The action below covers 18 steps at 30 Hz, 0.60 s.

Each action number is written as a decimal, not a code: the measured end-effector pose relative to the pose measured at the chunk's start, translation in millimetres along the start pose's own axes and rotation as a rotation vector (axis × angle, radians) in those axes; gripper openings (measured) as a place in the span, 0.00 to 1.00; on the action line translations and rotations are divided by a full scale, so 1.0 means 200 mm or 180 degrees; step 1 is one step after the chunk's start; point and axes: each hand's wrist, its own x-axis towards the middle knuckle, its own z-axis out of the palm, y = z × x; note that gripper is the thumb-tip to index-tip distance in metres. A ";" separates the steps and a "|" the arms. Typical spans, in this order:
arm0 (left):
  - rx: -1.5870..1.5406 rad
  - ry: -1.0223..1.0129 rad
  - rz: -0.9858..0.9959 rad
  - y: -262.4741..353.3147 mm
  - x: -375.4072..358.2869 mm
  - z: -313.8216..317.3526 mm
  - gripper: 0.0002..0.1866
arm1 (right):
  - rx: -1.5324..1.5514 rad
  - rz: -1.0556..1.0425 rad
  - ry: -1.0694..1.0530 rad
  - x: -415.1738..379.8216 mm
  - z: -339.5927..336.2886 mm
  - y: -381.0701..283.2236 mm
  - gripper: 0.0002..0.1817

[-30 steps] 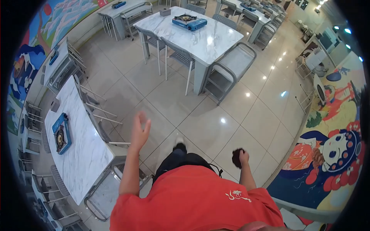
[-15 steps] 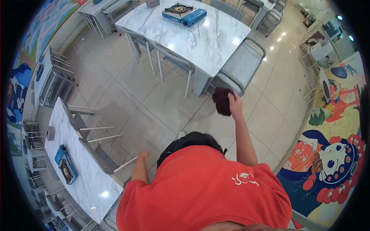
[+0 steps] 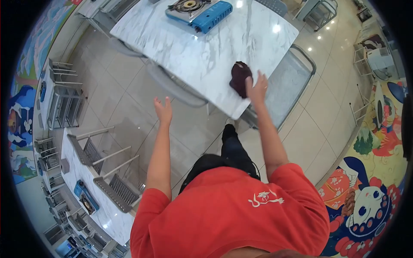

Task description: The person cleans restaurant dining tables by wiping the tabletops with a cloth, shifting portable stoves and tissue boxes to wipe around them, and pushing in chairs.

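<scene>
A dark maroon cloth [image 3: 240, 81] is bunched over the near right part of a white marble-patterned table [image 3: 202, 60]. My right hand [image 3: 257, 89] is just right of the cloth, its fingers apart and its thumb overlapping the cloth's edge; they are not wrapped round it. Off the table's near side, over the floor, my left hand [image 3: 163, 111] is raised with its fingers spread and nothing in them.
A blue gas stove [image 3: 200, 15] sits at the table's far side. Grey chairs [image 3: 176, 86] line its left edge, and a metal-framed cart [image 3: 286, 86] adjoins its right end. Another table [image 3: 112, 215] with a stove and chairs is at lower left.
The table appears closer. My right hand and the cloth have moved up over the table, and the fingers have opened from the cloth. My left hand has risen and moved forward.
</scene>
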 end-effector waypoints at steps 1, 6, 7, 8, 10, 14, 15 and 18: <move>0.0267 0.0323 -0.0149 0.03 0.04 0.09 0.38 | -0.0364 0.0220 -0.0169 -0.02 0.09 0.02 0.37; 0.0849 0.1056 -0.0555 0.16 0.16 0.37 0.45 | -0.1158 -0.0251 -0.0878 0.01 0.36 0.10 0.39; 0.0902 0.1133 -0.0542 0.15 0.16 0.39 0.44 | -0.1121 -0.0404 -0.0890 0.05 0.37 0.13 0.38; 0.1108 0.1202 -0.0474 0.13 0.16 0.38 0.44 | -0.1083 -0.0550 -0.0900 0.10 0.39 0.16 0.36; 0.0743 0.1052 -0.0700 0.16 0.13 0.35 0.41 | -0.0872 -0.0532 -0.0929 0.28 0.39 0.26 0.32; 0.1125 0.1085 -0.0998 0.22 0.14 0.35 0.40 | -0.1146 -0.0484 -0.0340 0.83 0.42 0.66 0.28; 0.0910 0.1084 -0.1030 0.23 0.13 0.35 0.40 | -0.1283 -0.0361 -0.0116 1.01 0.42 0.76 0.25; 0.1454 0.1145 -0.1262 0.19 0.13 0.33 0.39 | -0.1890 -0.0104 0.0767 1.57 0.46 1.09 0.22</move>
